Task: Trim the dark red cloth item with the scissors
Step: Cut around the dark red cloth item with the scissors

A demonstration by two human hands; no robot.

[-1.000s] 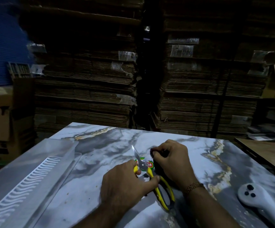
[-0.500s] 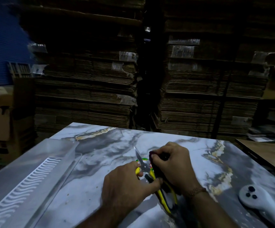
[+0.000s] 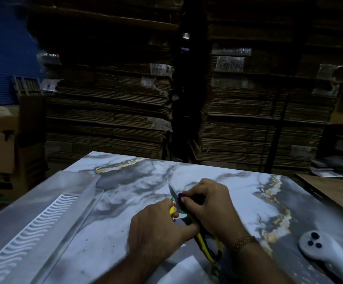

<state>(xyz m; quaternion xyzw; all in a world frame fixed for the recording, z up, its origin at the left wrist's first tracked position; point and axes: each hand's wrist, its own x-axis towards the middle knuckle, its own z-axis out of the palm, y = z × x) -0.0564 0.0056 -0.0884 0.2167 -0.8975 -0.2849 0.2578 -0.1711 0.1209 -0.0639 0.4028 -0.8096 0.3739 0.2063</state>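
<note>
Dark red cloth item [image 3: 181, 195] pinched in right hand [image 3: 207, 203], now pressed nearer the scissors [image 3: 187, 214] blade, just beyond left hand [image 3: 158, 226] gripping the yellow handle. Looks lined up for a snip.

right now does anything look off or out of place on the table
Nothing is spilled or broken. One oddity: the yellow-handled scissors lie under both hands, their handles unheld, while the right hand pinches the dark red cloth beside the blade.

- Steel-bladed, yellow-handled scissors [image 3: 174, 193]: blade tip swung slightly toward the right hand [image 3: 211, 206]; now lies against its fingertips.
- Small dark red cloth item [image 3: 181, 195]: more exposed at the right fingertips, touching the blade.
</note>
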